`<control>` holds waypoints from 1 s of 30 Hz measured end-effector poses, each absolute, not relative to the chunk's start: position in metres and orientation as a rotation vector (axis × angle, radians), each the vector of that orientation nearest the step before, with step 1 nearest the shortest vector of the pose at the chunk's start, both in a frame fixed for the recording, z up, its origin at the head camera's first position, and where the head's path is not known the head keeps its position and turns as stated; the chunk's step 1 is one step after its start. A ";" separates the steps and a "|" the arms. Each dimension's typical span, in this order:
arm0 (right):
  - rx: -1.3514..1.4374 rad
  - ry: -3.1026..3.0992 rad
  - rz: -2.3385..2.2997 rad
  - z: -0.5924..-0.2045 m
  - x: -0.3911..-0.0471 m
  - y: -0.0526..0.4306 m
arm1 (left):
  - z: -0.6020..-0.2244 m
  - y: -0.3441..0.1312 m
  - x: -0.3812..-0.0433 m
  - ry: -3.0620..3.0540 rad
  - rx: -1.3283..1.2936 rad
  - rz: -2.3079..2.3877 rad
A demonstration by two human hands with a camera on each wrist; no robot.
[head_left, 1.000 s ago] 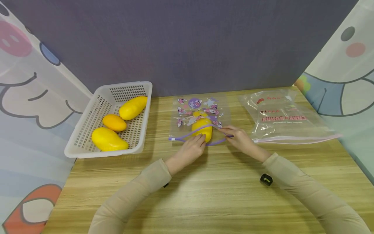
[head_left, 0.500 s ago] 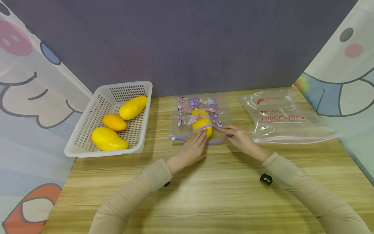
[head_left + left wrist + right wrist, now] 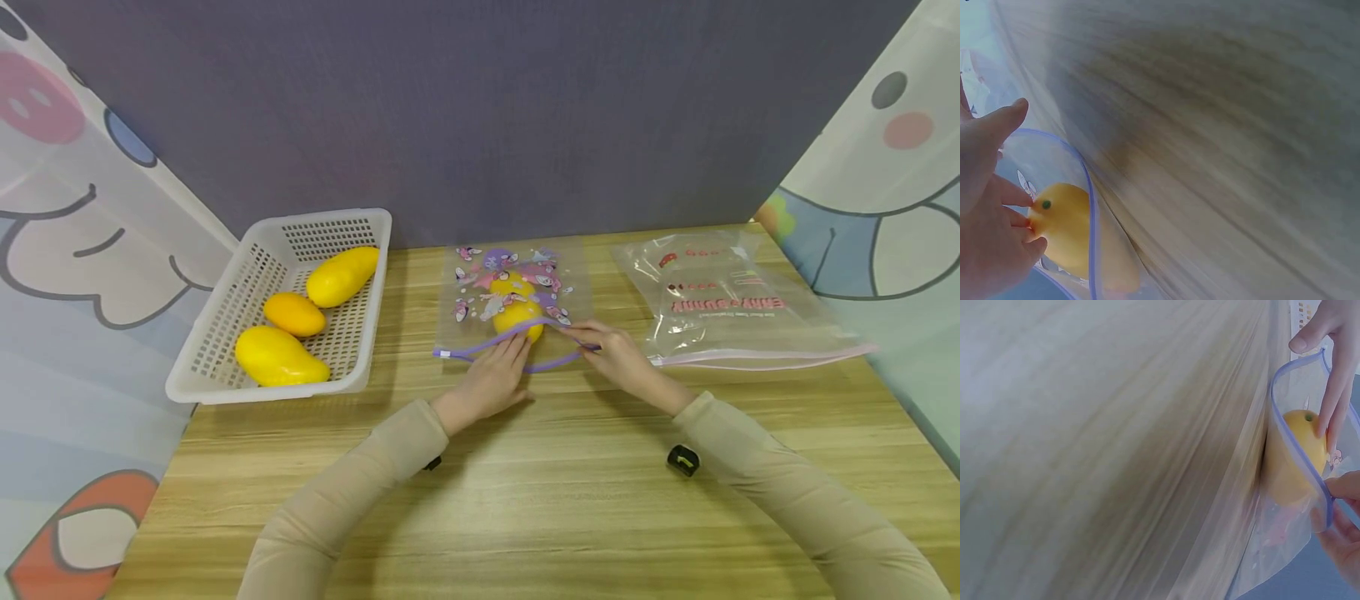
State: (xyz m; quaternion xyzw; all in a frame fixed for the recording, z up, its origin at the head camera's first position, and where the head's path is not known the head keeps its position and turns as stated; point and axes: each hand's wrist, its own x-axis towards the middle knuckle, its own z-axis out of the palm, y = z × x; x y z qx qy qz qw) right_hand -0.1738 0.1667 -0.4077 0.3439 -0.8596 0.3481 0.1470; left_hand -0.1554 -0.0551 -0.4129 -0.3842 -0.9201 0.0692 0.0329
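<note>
A yellow mango (image 3: pixel 516 318) lies inside a clear zip bag (image 3: pixel 453 321) with purple edging and pink-and-purple prints. Extended fingertips of my left hand (image 3: pixel 491 379) touch the mango's near end at the bag's mouth; in the left wrist view that end of the mango (image 3: pixel 1066 228) shows a green spot. My right hand (image 3: pixel 618 358) pinches the purple edge at the mouth's right side, seen closely in the right wrist view, where the bag (image 3: pixel 1291 531) gapes around the mango (image 3: pixel 1294 462). Prints partly hide the fruit's far part.
At the left stands a white perforated basket (image 3: pixel 367 333) with an orange-yellow mango (image 3: pixel 294 314) between two larger yellow mangoes (image 3: pixel 277 357). A second clear zip bag (image 3: pixel 720 325) with red print and pink edging lies flat at the right. A grey panel (image 3: pixel 480 125) rises behind the table.
The left hand has pushed the mango further into the bag, away from me. Its fingers have gone from curled over the mango to extended. The right hand has stayed at the bag's edge.
</note>
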 end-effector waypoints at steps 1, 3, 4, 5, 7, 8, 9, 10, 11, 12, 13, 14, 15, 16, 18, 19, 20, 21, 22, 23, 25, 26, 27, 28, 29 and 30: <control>0.989 -2.475 1.001 -0.408 -0.174 0.167 | -0.412 -0.055 -0.155 -2.842 -1.180 0.219; 0.987 -2.479 1.000 -0.407 -0.174 0.166 | -0.412 -0.055 -0.155 -2.866 -1.177 0.216; 0.986 -2.481 0.996 -0.407 -0.174 0.166 | -0.411 -0.055 -0.154 -2.876 -1.177 0.210; 0.984 -2.485 0.991 -0.407 -0.174 0.166 | -0.411 -0.056 -0.154 -2.888 -1.181 0.209; 0.980 -2.490 0.982 -0.406 -0.174 0.166 | -0.410 -0.056 -0.152 -2.907 -1.191 0.199; 0.978 -2.492 0.981 -0.406 -0.174 0.166 | -0.409 -0.056 -0.151 -2.915 -1.198 0.193; 0.977 -2.492 0.979 -0.406 -0.174 0.166 | -0.408 -0.057 -0.150 -2.919 -1.208 0.189; 0.977 -2.493 0.977 -0.406 -0.175 0.166 | -0.408 -0.057 -0.149 -2.923 -1.218 0.184; 0.977 -2.492 0.977 -0.406 -0.175 0.166 | -0.407 -0.057 -0.148 -2.923 -1.229 0.179; 0.978 -2.490 0.978 -0.406 -0.175 0.166 | -0.406 -0.058 -0.147 -2.922 -1.238 0.171; 0.979 -2.488 0.978 -0.407 -0.175 0.166 | -0.405 -0.058 -0.146 -2.919 -1.247 0.161; 0.980 -2.488 0.977 -0.407 -0.175 0.166 | -0.404 -0.059 -0.144 -2.918 -1.254 0.152; 0.982 -2.486 0.979 -0.407 -0.176 0.166 | -0.403 -0.059 -0.143 -2.913 -1.261 0.142; 0.983 -2.485 0.982 -0.407 -0.176 0.166 | -0.401 -0.059 -0.142 -2.911 -1.270 0.136; 0.982 -2.483 0.989 -0.407 -0.176 0.166 | -0.398 -0.061 -0.140 -2.913 -1.285 0.104; 0.981 -2.481 0.995 -0.407 -0.176 0.166 | -0.396 -0.061 -0.139 -2.913 -1.295 0.091; 0.979 -2.480 1.001 -0.407 -0.176 0.166 | -0.394 -0.062 -0.137 -2.918 -1.306 0.073; 0.977 -2.478 1.004 -0.407 -0.175 0.166 | -0.392 -0.063 -0.136 -2.922 -1.318 0.050; 0.974 -2.476 1.005 -0.407 -0.175 0.166 | -0.390 -0.063 -0.135 -2.929 -1.329 0.023; 0.972 -2.474 1.008 -0.407 -0.175 0.166 | -0.388 -0.064 -0.134 -2.932 -1.339 -0.002; 0.970 -2.470 1.012 -0.408 -0.175 0.167 | -0.384 -0.066 -0.132 -2.932 -1.354 -0.043; 0.970 -2.468 1.013 -0.408 -0.176 0.167 | -0.381 -0.067 -0.132 -2.929 -1.356 -0.071; 0.971 -2.466 1.013 -0.409 -0.176 0.167 | -0.378 -0.068 -0.131 -2.923 -1.356 -0.102; 0.972 -2.463 1.014 -0.409 -0.176 0.167 | -0.376 -0.069 -0.130 -2.914 -1.356 -0.126; 0.973 -2.461 1.018 -0.410 -0.176 0.167 | -0.373 -0.070 -0.129 -2.904 -1.357 -0.155; 0.973 -2.459 1.018 -0.410 -0.176 0.167 | -0.370 -0.072 -0.128 -2.899 -1.356 -0.184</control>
